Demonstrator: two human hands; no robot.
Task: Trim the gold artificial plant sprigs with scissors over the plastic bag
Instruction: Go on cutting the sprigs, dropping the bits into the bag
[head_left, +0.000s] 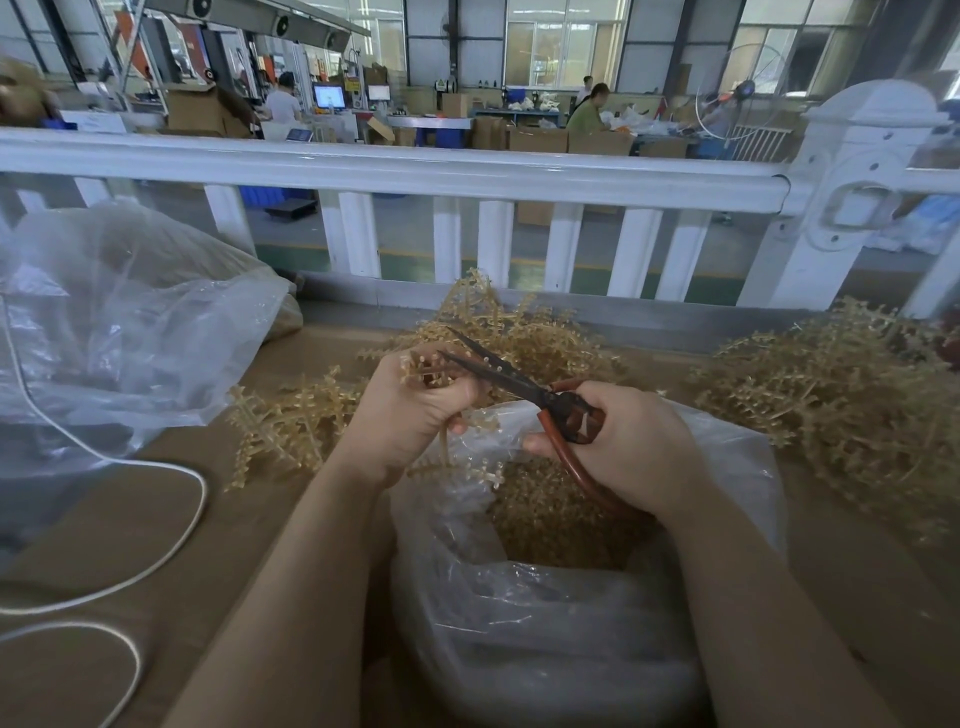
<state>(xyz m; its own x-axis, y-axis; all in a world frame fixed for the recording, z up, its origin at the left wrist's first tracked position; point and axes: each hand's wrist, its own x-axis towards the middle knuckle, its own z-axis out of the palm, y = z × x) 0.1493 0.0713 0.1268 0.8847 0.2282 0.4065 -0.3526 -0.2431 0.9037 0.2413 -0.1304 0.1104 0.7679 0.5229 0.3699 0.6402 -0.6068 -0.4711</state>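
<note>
Factory hall in the bkgd w/ windows, cartons and workers at benches; up close, a brown cardboard-covered worktable (156, 519) sits behind a white railing (395, 174).

Left hand (415, 405) is clenched round a gold sprig (470, 457) – cut stem ends poke out above the fist near the thumb, the rest of the sprig dangles below the fingers toward the bag. Right hand (628, 447) grips the scissors (519, 384) by their red-brown loop handles, fingers curled thru and around them. Dark blades are parted and point up-left, tips just past the stem ends in the left fist; the lower blade looks to touch or nearly touch the stems, can't tell which.

Both hands hover over the clear plastic bag (545, 597), open at the table's near edge, w/ gold trimmings piled inside.

More gold sprigs: a loose heap (519, 332) right behind the hands, a few on the table left of the left wrist (291, 421), and a big pile (841, 405) at right – well apart from the scissors.

Another clear bag (130, 322), large and crumpled, lies at left; a white cord (171, 535) loops over the table beside it.

No legible writing or labels; a distant monitor's text is too small to read.
</note>
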